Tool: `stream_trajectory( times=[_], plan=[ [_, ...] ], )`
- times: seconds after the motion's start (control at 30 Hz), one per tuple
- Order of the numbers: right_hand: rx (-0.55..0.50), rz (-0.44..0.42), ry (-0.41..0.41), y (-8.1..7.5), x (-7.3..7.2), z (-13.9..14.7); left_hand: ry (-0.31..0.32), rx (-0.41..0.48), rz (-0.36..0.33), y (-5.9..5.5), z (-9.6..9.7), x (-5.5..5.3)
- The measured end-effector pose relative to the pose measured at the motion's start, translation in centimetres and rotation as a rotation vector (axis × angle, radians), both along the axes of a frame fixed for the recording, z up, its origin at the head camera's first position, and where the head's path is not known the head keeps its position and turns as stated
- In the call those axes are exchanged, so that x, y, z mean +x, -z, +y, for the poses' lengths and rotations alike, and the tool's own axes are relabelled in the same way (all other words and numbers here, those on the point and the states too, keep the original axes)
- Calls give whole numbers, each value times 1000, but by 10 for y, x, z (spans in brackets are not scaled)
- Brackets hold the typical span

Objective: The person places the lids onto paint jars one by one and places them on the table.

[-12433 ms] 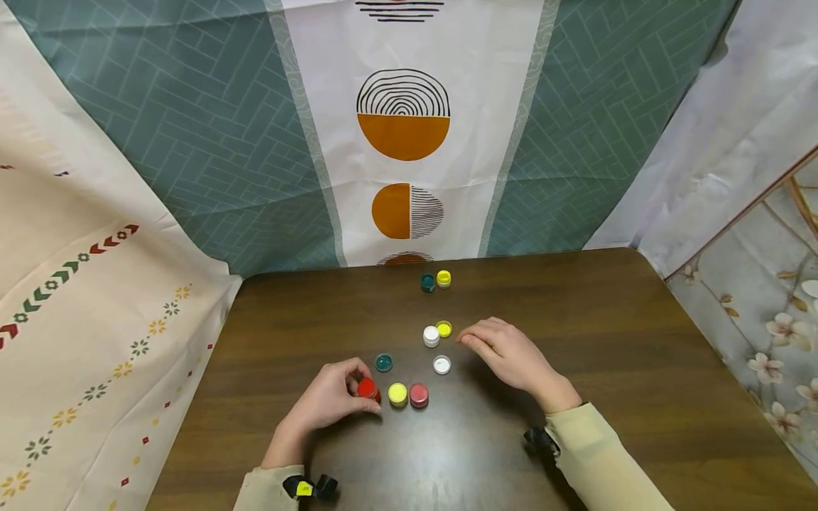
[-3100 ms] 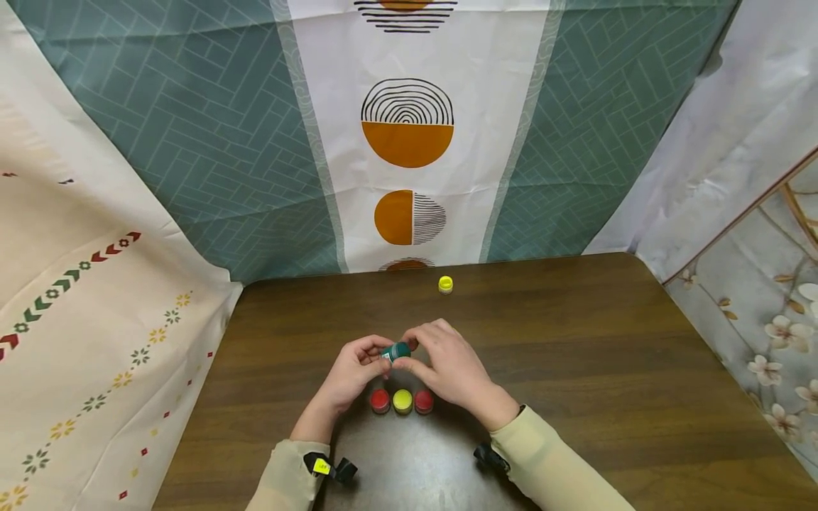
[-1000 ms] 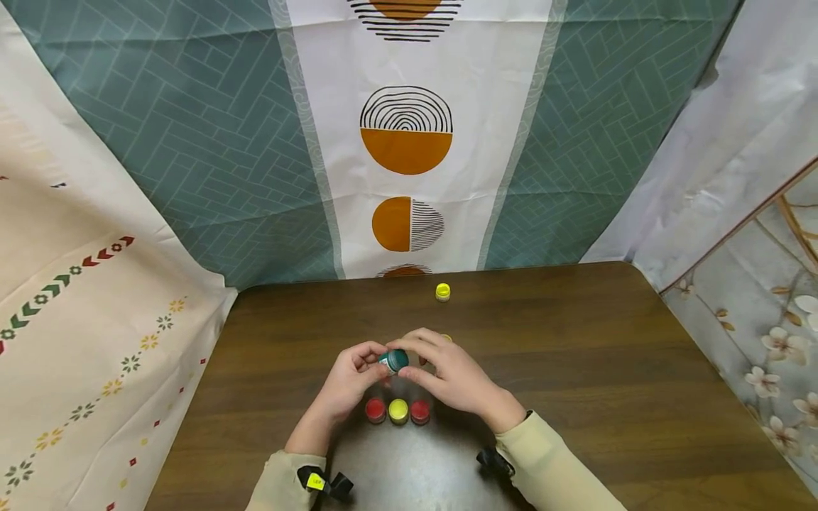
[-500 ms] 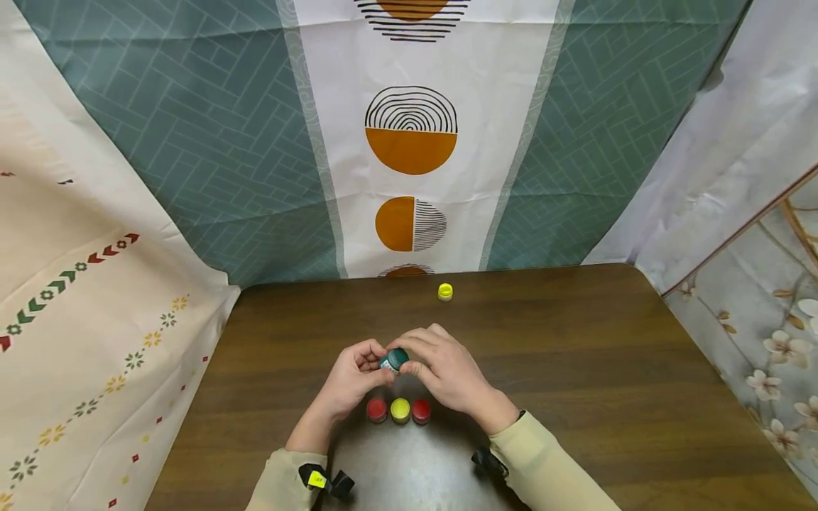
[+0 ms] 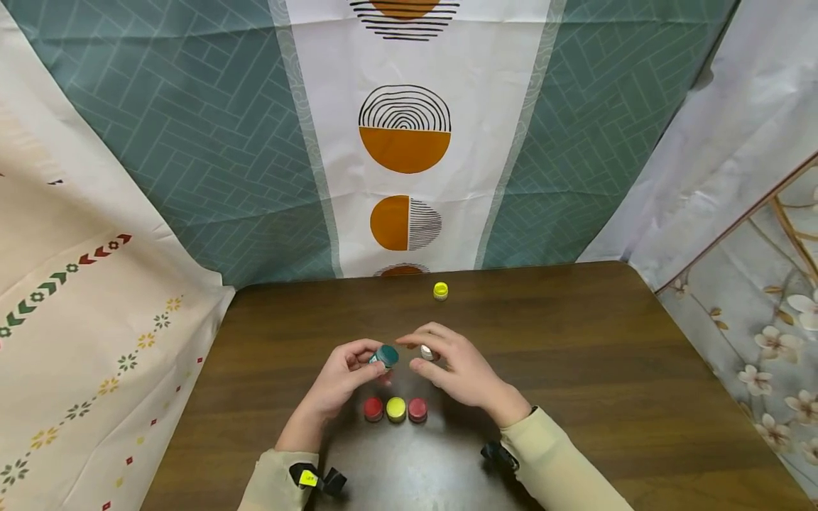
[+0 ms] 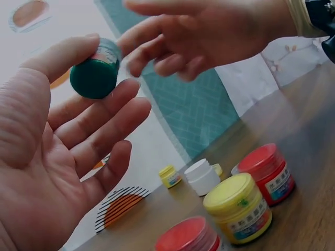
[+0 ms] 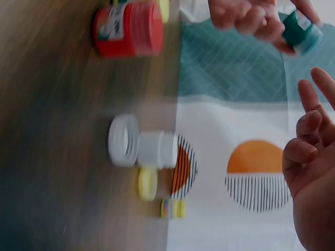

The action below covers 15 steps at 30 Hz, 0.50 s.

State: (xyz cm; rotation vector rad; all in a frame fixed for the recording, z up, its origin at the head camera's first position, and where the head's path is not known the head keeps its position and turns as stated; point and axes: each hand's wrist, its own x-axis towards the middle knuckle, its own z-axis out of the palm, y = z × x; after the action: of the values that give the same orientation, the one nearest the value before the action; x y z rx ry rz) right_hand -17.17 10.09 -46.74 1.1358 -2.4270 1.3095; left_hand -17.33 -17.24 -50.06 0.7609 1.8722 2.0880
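My left hand [image 5: 339, 380] pinches a small green paint jar [image 5: 385, 356] between thumb and fingers above the table, its teal lid on top and tilted. Beside it my right hand [image 5: 460, 369] has its fingers spread loosely, apart from the jar, holding nothing. Below the hands stand three capped paint jars in a row: a red jar [image 5: 373, 409], a yellow jar [image 5: 396, 409] and another red jar [image 5: 417, 410]. Partly hidden behind my right hand is an uncapped white jar [image 7: 157, 149], with a white lid [image 7: 124, 140] and a yellow lid [image 7: 148, 183] near it.
Toward the back edge of the brown wooden table [image 5: 543, 319] stands a small yellow jar [image 5: 440, 291]. A patterned cloth [image 5: 409, 234] hangs right behind that edge, with more cloth at both sides.
Earlier my left hand held the red jar now standing in the row. The green jar came from the back, and its loose lid is on it. My right hand has just come off it.
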Motion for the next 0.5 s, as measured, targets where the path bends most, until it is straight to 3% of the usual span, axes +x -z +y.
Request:
stream_trajectory(
  times=[0.27,0.5],
  plan=[
    [-130,-31,66,12,-5,50,-129,-52,21,0,-22,5],
    [-135,-73,142,19,-4,84,-322,-211,69,9,-49,17]
  ],
)
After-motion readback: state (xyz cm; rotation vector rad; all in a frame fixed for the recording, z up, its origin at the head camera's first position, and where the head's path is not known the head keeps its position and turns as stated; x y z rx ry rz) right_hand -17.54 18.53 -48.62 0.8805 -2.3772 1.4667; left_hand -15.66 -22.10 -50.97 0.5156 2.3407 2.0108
